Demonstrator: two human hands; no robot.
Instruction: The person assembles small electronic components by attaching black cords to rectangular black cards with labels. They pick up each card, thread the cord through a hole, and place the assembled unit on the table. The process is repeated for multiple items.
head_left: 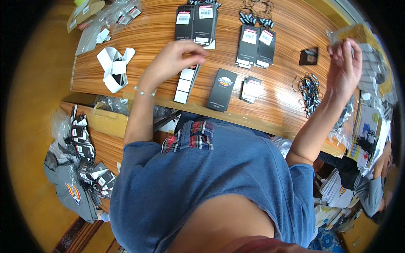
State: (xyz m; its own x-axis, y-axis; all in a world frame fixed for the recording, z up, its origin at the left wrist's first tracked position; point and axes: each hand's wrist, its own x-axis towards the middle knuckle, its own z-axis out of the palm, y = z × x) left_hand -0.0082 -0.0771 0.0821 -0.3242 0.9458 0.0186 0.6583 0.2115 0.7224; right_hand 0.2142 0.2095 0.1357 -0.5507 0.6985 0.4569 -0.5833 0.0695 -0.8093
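Note:
My left hand [179,57] hovers above the near part of the table, fingers curved and apart from the thumb, with nothing seen in them. Below it lies a narrow stack of black tags with white labels [185,82], partly covered by the hand. To its right are a black hang tag [222,90] with a colourful emblem and a small stack of white labels [251,89]. At the right, my right hand [348,63] is raised beside a clear plastic bag [366,42], its fingers loosely bent and apart. I see nothing in it.
Stacks of labelled black tags [184,26] [248,44] with cords stand farther back. A pile of black cords [311,93] and a dark square piece [309,56] lie right. At left are a white ribbon [110,69] and grey garments [69,181]. Another person's sleeve [367,194] shows lower right.

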